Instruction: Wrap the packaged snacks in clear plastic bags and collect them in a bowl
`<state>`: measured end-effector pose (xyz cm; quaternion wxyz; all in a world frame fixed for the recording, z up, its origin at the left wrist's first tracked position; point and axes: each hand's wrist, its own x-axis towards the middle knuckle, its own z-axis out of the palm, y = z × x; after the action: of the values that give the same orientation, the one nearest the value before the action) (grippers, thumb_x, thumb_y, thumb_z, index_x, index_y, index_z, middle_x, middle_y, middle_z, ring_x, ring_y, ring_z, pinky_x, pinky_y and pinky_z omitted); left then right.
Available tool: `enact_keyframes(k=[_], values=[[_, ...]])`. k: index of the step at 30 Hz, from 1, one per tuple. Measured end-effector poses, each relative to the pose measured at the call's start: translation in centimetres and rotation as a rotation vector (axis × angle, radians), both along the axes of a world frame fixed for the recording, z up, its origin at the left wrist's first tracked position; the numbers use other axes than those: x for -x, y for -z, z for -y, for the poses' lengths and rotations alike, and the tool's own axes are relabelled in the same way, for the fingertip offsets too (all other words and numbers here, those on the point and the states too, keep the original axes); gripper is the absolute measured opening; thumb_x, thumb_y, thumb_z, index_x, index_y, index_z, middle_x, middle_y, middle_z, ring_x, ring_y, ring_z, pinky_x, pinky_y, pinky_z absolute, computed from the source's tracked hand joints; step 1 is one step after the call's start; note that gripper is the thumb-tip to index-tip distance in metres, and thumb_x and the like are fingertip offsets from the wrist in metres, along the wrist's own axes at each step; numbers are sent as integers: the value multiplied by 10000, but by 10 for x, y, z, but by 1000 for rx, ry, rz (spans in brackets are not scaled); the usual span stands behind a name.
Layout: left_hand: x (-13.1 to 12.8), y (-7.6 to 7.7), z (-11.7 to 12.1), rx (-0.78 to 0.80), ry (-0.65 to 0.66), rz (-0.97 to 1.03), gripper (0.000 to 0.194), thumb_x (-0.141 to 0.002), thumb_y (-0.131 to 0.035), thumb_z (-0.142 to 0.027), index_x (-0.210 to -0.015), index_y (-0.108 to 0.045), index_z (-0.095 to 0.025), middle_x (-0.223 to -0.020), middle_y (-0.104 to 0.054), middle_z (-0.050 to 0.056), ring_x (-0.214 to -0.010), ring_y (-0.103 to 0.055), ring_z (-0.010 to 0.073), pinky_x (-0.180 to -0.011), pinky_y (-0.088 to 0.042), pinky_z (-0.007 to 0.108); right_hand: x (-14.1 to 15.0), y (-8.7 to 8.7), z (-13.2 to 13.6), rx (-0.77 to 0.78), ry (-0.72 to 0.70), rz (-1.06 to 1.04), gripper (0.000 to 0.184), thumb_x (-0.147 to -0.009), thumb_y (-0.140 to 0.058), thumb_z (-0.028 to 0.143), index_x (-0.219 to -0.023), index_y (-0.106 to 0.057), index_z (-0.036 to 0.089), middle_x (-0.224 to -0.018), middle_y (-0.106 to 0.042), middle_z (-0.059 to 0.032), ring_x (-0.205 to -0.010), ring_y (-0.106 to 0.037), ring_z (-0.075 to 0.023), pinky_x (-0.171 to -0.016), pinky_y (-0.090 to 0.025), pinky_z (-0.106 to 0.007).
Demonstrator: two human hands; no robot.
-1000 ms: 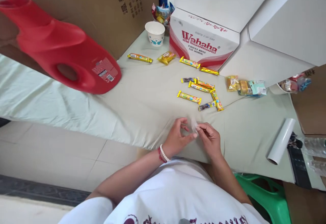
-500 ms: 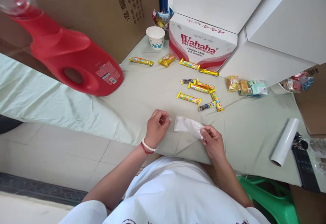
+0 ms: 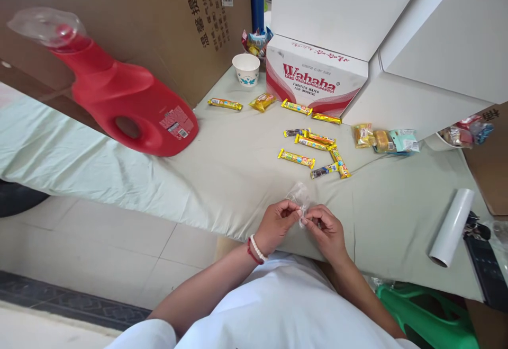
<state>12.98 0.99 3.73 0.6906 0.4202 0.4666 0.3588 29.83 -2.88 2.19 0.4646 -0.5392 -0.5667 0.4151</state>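
A clear plastic bag (image 3: pixel 299 194) is pinched at its near edge by both hands, close to the table's front. My left hand (image 3: pixel 278 226), with a white beaded and a red bracelet at the wrist, grips it between thumb and forefinger. My right hand (image 3: pixel 326 231) pinches the same edge, its fingertips almost touching the left ones. Just beyond the bag lie several yellow-wrapped snack sticks (image 3: pixel 297 158) in a loose group. Among them is a dark stick with a blue and yellow wrapper (image 3: pixel 324 170).
A red jug (image 3: pixel 135 108) stands at the left, a paper cup (image 3: pixel 246 69) at the back. Behind the snacks is a Wahaha carton (image 3: pixel 315 76). Wrapped cakes (image 3: pixel 384 140) lie to the right, with a white roll (image 3: pixel 451 227) and a black phone (image 3: pixel 486 269) at the right edge.
My left hand has moved right and taken hold of the bag beside my right hand. The bag, flat and stretched sideways before, now points away from me. The view has shifted slightly.
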Motion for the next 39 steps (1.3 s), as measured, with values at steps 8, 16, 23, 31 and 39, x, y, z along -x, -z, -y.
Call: enact_keyframes(k=[8,16,23,31,39], values=[[12,10,-5,66,-9,110,457,-773,-756,-600,-817,-627,-164,-614,-508,-44,-575,-414,92,-560,-308,242,-7,1,-4,346,231,-600,288,-756,-863,431,-798,-666,226,-726,-535,31,-597,-399,-94,-539,-339,-223],[21,15,-14,-33,-195,78,342,-828,-722,-515,-818,-640,-184,-704,-581,-17,-683,-499,121,-676,-405,254,-21,3,-6,380,362,-736,326,-691,-916,367,-793,-649,210,-703,-483,43,-581,-358,-70,-482,-327,-174],[63,-1,-43,-112,-103,4,330,-841,-691,-513,-824,-614,-193,-731,-604,-7,-705,-534,141,-689,-424,263,-36,-8,-5,339,423,-561,352,-659,-927,392,-796,-656,215,-680,-499,50,-547,-358,-62,-425,-270,-163],[138,-33,-90,-651,-316,-856,104,-824,-650,-304,-884,-623,-224,-953,-640,70,-916,-596,249,-906,-472,402,-26,0,-3,356,252,-210,351,-808,-785,473,-1022,-748,198,-750,-611,5,-562,-411,-95,-492,-330,-237],[42,-11,1,-64,-8,-184,382,-887,-587,-583,-805,-535,-214,-618,-535,-32,-563,-485,127,-577,-384,267,6,-1,4,157,207,111,211,-931,-644,424,-964,-732,235,-801,-660,-11,-658,-522,-150,-633,-426,-283]])
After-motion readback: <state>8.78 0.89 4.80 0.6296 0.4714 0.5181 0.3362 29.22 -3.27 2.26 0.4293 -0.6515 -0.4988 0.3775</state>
